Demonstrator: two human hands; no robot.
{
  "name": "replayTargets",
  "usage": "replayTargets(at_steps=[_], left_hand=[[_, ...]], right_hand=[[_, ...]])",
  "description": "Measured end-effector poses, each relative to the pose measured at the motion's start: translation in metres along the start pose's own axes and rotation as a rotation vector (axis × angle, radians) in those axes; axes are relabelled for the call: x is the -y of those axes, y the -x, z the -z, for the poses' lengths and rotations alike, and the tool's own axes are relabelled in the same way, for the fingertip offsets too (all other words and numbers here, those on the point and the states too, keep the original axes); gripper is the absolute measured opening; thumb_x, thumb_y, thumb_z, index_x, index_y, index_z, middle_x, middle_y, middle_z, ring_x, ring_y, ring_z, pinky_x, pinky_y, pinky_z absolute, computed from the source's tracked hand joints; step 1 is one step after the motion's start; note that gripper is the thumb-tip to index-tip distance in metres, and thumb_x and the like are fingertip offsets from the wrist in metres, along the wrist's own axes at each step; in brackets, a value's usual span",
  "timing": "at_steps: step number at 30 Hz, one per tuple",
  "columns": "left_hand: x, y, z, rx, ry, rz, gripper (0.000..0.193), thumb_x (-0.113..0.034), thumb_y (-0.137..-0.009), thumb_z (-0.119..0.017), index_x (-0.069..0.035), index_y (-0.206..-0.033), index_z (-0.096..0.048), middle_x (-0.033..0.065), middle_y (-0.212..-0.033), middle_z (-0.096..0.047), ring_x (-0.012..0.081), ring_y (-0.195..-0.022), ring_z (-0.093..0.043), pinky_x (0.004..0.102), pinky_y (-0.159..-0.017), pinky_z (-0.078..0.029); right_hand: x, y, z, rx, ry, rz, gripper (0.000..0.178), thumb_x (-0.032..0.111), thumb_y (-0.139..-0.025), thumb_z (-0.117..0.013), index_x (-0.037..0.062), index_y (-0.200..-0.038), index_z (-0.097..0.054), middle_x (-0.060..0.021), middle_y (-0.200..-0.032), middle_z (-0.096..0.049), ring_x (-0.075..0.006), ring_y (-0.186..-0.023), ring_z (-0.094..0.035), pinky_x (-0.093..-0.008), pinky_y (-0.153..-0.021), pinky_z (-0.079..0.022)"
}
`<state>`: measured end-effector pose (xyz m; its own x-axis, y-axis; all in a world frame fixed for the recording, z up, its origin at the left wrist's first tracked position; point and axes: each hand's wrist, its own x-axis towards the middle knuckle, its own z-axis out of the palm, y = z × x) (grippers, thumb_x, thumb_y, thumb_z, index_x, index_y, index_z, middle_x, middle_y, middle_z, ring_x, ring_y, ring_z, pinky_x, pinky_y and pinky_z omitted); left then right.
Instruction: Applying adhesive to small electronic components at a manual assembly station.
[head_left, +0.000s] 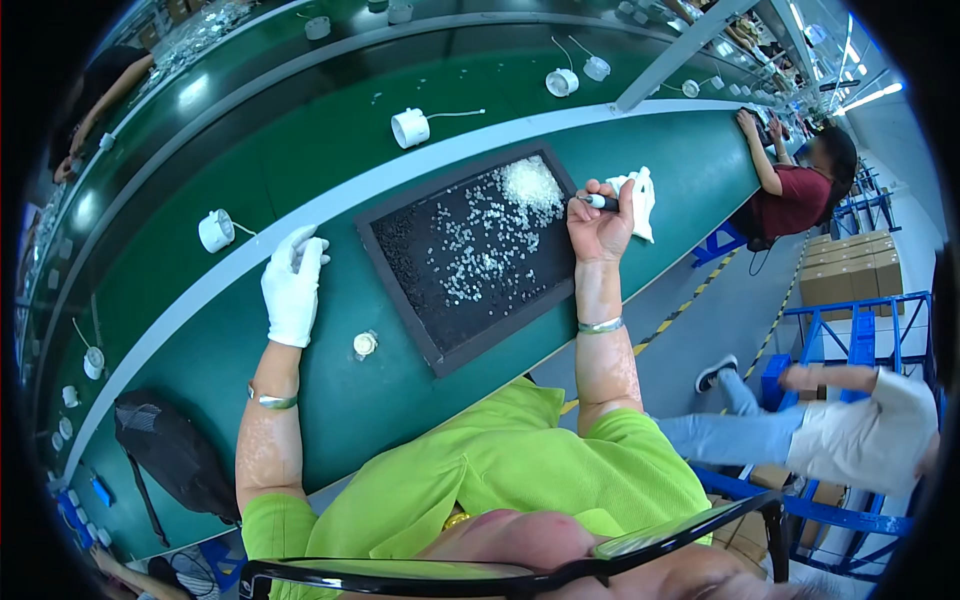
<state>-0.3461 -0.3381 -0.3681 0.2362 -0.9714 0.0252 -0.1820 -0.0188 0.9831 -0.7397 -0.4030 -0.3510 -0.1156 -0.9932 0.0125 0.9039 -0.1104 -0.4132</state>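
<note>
My right hand (598, 228), bare, is closed around a short black-and-white pen-shaped tool (601, 202) at the right edge of a dark shallow tray (440, 352). Small clear pieces (480, 255) lie scattered over the tray's middle, with a dense heap (532, 184) at its far right corner and small black pieces (398, 250) along its left side. Left of the tray, my left hand (291, 290) wears a white glove and rests by the bench, fingers loosely bent and apart, with nothing visible in them. A small round whitish part (365, 344) sits between that hand and the tray.
A crumpled white glove (643, 205) lies beyond my right hand. Past the pale rail, a green conveyor (330, 150) carries white round housings (410, 128) with wires. A black bag (172, 450) rests at the left. One person (800, 180) sits farther right; another (830, 430) walks in the aisle.
</note>
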Motion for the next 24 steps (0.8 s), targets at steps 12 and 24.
replayTargets(at_steps=[12,24], left_hand=[[0.001,0.001,-0.001,0.004,0.023,-0.010,0.029,-0.013,-0.087,-0.059,-0.004,-0.114,-0.060,0.0063,-0.094,-0.065,0.0097,-0.078,-0.060,0.0215,-0.064,-0.047],[0.009,-0.002,0.000,0.011,-0.032,-0.065,0.028,-0.014,-0.087,-0.059,-0.005,-0.114,-0.060,0.0106,-0.098,-0.067,0.0131,-0.080,-0.062,0.0248,-0.074,-0.049]], right_hand=[[0.002,0.002,-0.002,0.033,-0.007,-0.007,0.053,0.044,-0.093,-0.049,-0.0025,-0.072,-0.064,-0.0144,-0.079,-0.061,-0.0145,-0.054,-0.044,-0.0239,-0.049,-0.036],[0.001,0.003,-0.001,0.055,0.001,-0.002,0.053,0.045,-0.092,-0.050,-0.0022,-0.072,-0.064,-0.0144,-0.079,-0.061,-0.0148,-0.055,-0.044,-0.0243,-0.049,-0.036]])
